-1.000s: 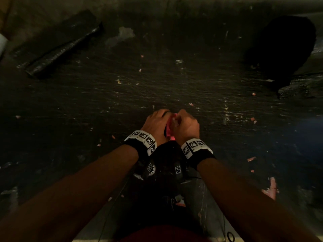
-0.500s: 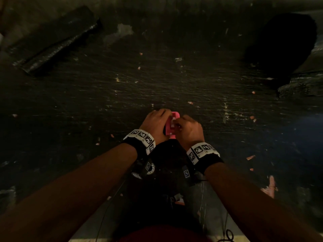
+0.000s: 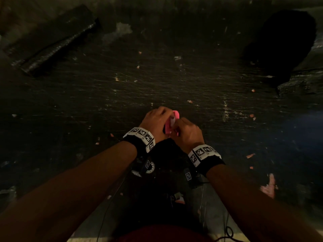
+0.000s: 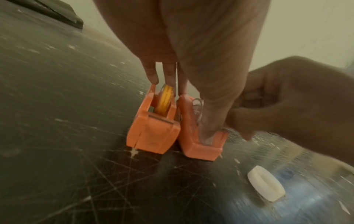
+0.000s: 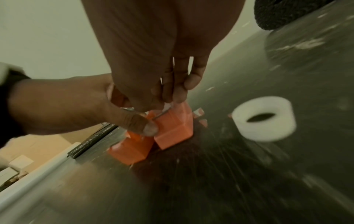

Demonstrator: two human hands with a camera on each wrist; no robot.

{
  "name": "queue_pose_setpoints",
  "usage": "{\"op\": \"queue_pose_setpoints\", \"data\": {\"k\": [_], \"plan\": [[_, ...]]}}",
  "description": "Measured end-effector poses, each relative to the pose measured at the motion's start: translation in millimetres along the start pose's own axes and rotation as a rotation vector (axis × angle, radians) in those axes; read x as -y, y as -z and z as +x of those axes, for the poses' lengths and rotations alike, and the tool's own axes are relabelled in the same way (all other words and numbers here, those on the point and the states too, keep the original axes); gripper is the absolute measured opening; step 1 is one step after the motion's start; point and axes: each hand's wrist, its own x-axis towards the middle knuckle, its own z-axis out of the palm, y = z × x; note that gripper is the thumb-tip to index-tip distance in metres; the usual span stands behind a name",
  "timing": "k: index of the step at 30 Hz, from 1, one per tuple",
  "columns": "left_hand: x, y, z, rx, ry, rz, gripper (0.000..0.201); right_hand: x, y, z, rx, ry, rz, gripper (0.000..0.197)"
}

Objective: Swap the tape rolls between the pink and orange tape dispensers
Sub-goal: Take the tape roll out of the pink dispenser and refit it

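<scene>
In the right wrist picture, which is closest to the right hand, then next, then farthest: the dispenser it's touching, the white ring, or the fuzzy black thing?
1. Dispenser: right under the right hand, fingers touching its top.
2. White ring: on the table, off to the right.
3. Fuzzy black thing: far back, top right corner.

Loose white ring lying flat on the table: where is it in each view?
Head: not visible.
Left wrist: white ring lower right, near side of the right hand.
Right wrist: white ring right of centre, right of the two dispensers.
Shared landmark: the two dispensers.
</scene>
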Motion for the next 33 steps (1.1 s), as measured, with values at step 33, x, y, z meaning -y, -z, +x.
{"op": "queue_pose_setpoints", "data": {"k": [33], "plan": [[6,-6,-2,0.039,-0.033,0.052,0.069,-17,-14,-17,0.016,-0.181,0.13,0.023]]}}
